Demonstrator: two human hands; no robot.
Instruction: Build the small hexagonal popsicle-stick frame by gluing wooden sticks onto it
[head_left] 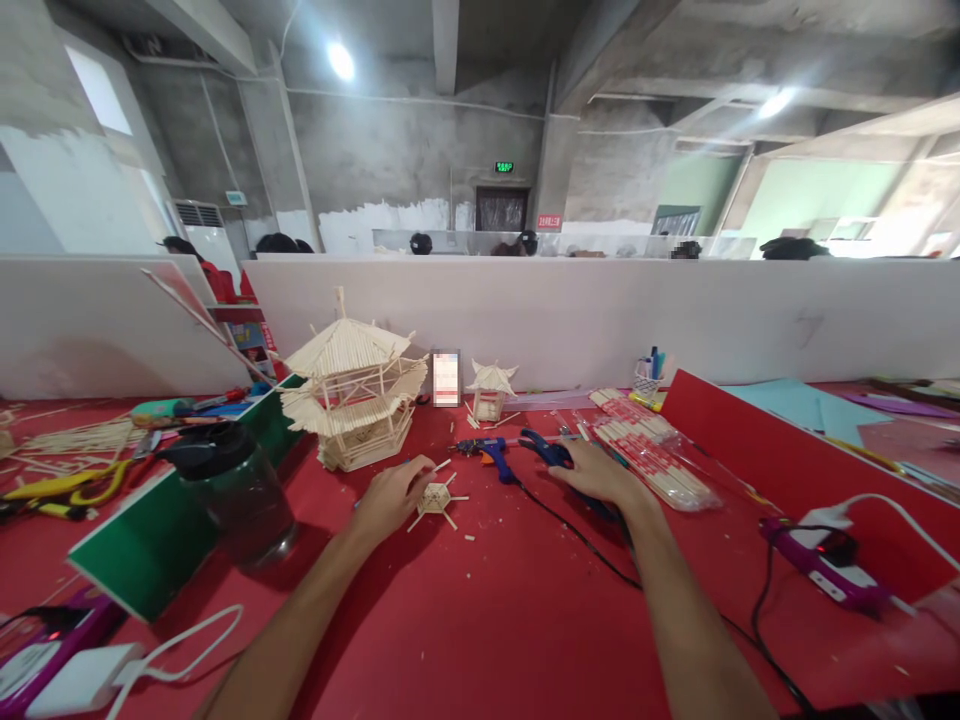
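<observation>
Overhead and behind: a wide room with unfinished grey concrete wall (pixel 390 150), white paint stopping unevenly low on it; a bright lamp (pixel 341 61) shines on the ceiling, and a green exit sign (pixel 504 167) hangs above a dark door (pixel 501 208).
Table: its red surface (pixel 465 640) is smooth, with pale small scraps scattered near the middle.
White partition: this long panel (pixel 570 320) stands along the far edge of the table; heads of other people show above it.
Side boards: a green board (pixel 142 560) stands at left and a red board (pixel 810 480) at right.
Large pagoda: the wooden model (pixel 352 395) stands left of centre, behind the dark bottle (pixel 232 500).
Right hand: this hand (pixel 596 472) lies over a dark blue tool (pixel 541 447), fingers bent; I cannot tell if they grip it.
Left hand: this hand (pixel 394 497) is at the left edge of the stick frame (pixel 435 498), fingers curled; their hold I cannot tell.
Glue gun: the blue gun (pixel 491 452) lies between both hands.
Stick frame: small, hexagonal, it lies on the red surface, thin sticks pointing outward.
</observation>
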